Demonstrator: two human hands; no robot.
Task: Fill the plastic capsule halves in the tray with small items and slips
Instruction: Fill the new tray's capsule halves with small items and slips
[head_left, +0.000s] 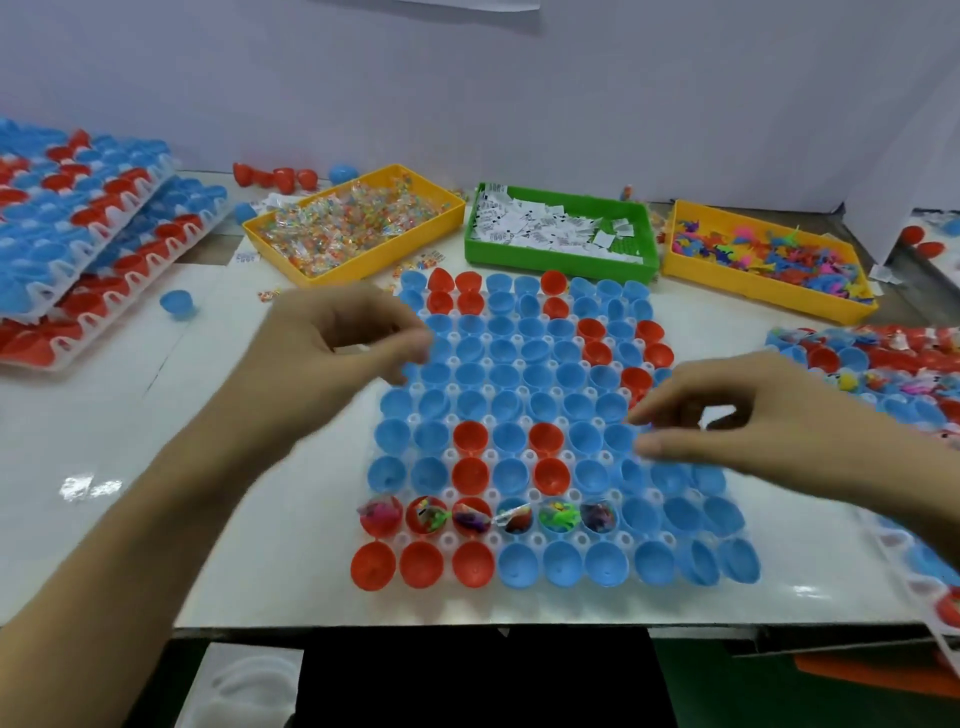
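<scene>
Blue & red capsule halves (524, 410) fill tray (524, 540); my left hand (332, 343) & right hand (737, 415) hover over it, fingers curled, blurry — can't tell if holding anything.

Three bins (561, 228) (side by side) lie behind the tray (550, 431).

Left hand (332, 343) motion-blurred, fingertips smeared over tray (524, 543); anything pinched there impossible to tell. Right hand (737, 415) blurred too, covering capsule halves (530, 374) along tray's right edge. Printing on slips (545, 228) too small to read. Packets in left bin (353, 223) and toys in right bin (763, 254) too fine to identify. Stacked trays (78, 234) cut by left edge. Filled tray (883, 374) cut by right edge. Contents of six filled halves indistinct.
</scene>
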